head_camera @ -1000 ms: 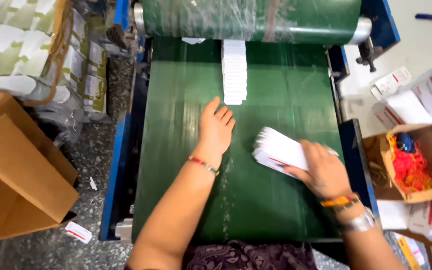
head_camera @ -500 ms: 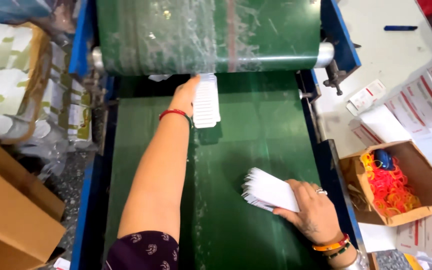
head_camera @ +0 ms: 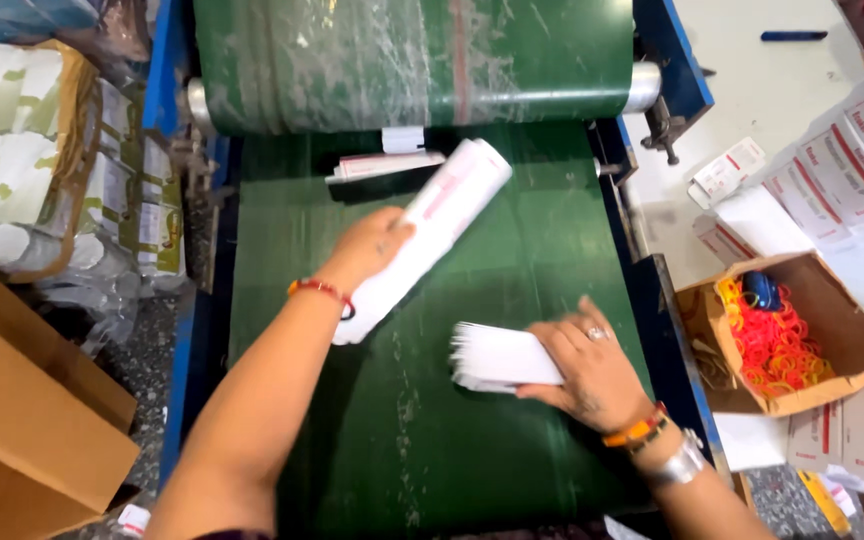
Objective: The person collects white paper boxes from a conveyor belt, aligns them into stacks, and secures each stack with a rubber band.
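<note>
White flat cartons [head_camera: 422,235] are being lifted over the green belt [head_camera: 372,440] by the left hand [head_camera: 372,250], fingers closed on them, while the right hand [head_camera: 582,365] is pressing a stack [head_camera: 502,358], so joining them needs careful alignment.

L hand [head_camera: 372,250] w/ cartons [head_camera: 432,230]; R hand [head_camera: 592,370] on stack [head_camera: 502,357]

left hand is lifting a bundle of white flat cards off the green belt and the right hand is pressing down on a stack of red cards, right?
Not quite: the head view shows the right hand pressing a stack of white cards, not red. The left hand does lift a white bundle over the green belt.
</note>
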